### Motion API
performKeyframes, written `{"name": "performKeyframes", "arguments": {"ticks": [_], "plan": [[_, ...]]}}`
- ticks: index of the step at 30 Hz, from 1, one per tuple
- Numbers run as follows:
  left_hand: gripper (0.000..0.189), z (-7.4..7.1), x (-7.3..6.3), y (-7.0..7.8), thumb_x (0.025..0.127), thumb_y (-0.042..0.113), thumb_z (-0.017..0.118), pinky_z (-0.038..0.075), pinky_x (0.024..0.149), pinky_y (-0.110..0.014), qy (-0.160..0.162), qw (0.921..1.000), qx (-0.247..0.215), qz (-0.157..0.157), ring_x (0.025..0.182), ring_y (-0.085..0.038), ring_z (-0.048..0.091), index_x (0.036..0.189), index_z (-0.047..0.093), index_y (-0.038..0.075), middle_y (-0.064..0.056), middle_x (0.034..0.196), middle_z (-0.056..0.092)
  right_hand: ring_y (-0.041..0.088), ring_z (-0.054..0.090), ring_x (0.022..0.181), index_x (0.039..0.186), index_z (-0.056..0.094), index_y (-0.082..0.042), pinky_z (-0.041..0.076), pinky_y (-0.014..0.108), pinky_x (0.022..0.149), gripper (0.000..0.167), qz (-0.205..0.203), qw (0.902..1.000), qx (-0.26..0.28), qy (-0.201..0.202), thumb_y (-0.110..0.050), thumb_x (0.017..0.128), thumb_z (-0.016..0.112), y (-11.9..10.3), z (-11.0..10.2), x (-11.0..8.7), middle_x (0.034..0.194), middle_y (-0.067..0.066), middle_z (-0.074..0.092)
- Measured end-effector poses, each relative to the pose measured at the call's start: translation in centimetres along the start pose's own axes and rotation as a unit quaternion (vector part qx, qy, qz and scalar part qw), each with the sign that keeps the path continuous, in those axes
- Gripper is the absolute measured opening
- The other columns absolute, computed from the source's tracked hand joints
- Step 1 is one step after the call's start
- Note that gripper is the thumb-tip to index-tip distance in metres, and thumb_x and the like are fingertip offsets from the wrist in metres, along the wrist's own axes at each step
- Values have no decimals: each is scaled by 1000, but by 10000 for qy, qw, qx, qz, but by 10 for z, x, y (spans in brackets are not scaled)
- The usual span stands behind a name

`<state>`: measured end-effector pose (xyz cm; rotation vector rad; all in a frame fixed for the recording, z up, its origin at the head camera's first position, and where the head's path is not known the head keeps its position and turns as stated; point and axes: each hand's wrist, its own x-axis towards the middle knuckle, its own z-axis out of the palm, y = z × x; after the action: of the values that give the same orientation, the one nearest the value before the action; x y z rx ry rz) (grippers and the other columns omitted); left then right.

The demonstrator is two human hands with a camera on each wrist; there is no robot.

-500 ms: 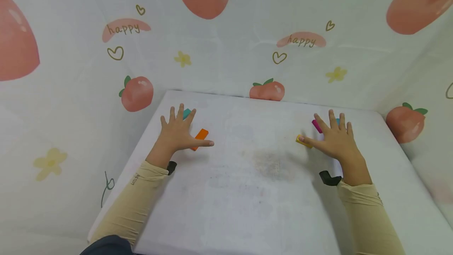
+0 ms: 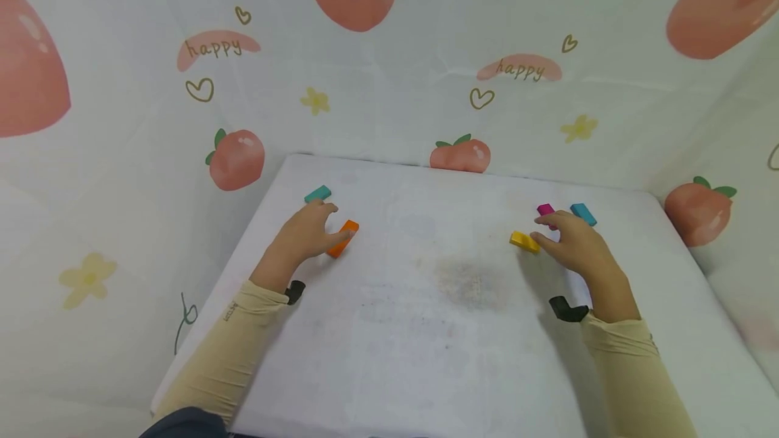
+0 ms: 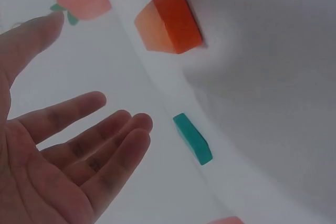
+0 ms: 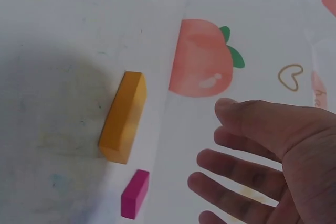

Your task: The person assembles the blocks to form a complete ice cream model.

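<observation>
Both hands are up over the blocks with fingers loose and a little bent; the left hand (image 2: 302, 232) and the right hand (image 2: 575, 245) hold nothing.

Behind them hangs a big white cloth (image 2: 389, 80) with peaches, hearts and the word "happy" on it. Next is the white worktop (image 2: 389, 343), with a dull smudge (image 2: 468, 282) near its middle. Each arm wears a tan sleeve, one on the left (image 2: 213, 357) and one on the right (image 2: 635, 377).

Five little blocks lie on the worktop, two by the left hand and three by the right. The orange block (image 2: 341, 243) lies below the left thumb, apart from it; its long side slants, far end to the right. The yellow block (image 2: 525, 242) is near the right thumb and lies almost sideways, its right end closer to the person. The blue block (image 2: 583, 214) sits behind the right hand, slanting with its far end to the left. The teal block (image 2: 318, 194), past the left fingertips, slants up to the right. The pink block (image 4: 135, 194), between yellow and blue, tips its far end left.
</observation>
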<state>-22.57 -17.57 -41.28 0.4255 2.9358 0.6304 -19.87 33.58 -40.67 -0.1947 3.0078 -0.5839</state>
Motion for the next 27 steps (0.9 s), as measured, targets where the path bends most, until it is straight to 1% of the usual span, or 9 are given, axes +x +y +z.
{"name": "performKeyframes", "arguments": {"ticks": [4, 9, 11, 15, 20, 24, 27], "plan": [[70, 5, 1, 0, 99, 42, 73, 54, 107, -56, 3, 9998, -188, 12, 128, -40, 62, 147, 56, -6, -27, 146, 56, 48, 58, 122, 138, 65, 1, 52, 67, 99, 45, -76, 9999, 124, 7, -28, 104, 69, 3, 4, 2, 138, 30, 61], [67, 13, 3, -1, 99, 40, 72, 54, 106, -55, -59, 9996, -270, 77, 122, -37, 61, 145, 57, -7, -26, 138, 61, 47, 59, 123, 136, 67, 1, 52, 67, 103, 41, -30, 9995, 317, 25, -22, 103, 69, 10, 14, 4, 138, 28, 62], [65, 16, 4, -1, 100, 38, 73, 54, 107, -54, -72, 9995, -293, 121, 121, -37, 61, 144, 58, -7, -26, 137, 62, 48, 58, 123, 135, 67, 1, 51, 68, 104, 40, 16, 9992, 390, 24, -22, 103, 69, 15, 18, 5, 138, 29, 62], [61, 20, 5, -1, 100, 34, 73, 53, 109, -54, -87, 9993, -315, 176, 122, -38, 61, 142, 60, -8, -26, 136, 64, 48, 59, 122, 133, 68, 2, 51, 67, 105, 37, -37, 9986, 517, 72, -20, 103, 69, 23, 25, 8, 137, 30, 62], [56, 23, 5, -1, 100, 28, 74, 54, 107, -54, -151, 9991, -352, 201, 120, -39, 63, 141, 60, -8, -26, 131, 65, 48, 60, 122, 130, 68, 3, 50, 68, 106, 36, -77, 9983, 578, 93, -19, 102, 69, 28, 29, 10, 136, 30, 62], [52, 25, 5, -1, 100, 24, 73, 55, 106, -52, -226, 9988, -381, 192, 116, -38, 63, 139, 61, -8, -25, 128, 66, 49, 58, 123, 130, 68, 3, 49, 69, 107, 36, 5, 9981, 613, -14, -19, 102, 70, 29, 31, 10, 135, 30, 62], [49, 27, 6, -1, 99, 20, 73, 56, 103, -51, -241, 9987, -370, 243, 111, -36, 63, 137, 61, -9, -25, 123, 67, 49, 58, 125, 130, 68, 3, 48, 69, 108, 36, 58, 9979, 633, -88, -19, 102, 70, 30, 33, 11, 135, 29, 63]]}}
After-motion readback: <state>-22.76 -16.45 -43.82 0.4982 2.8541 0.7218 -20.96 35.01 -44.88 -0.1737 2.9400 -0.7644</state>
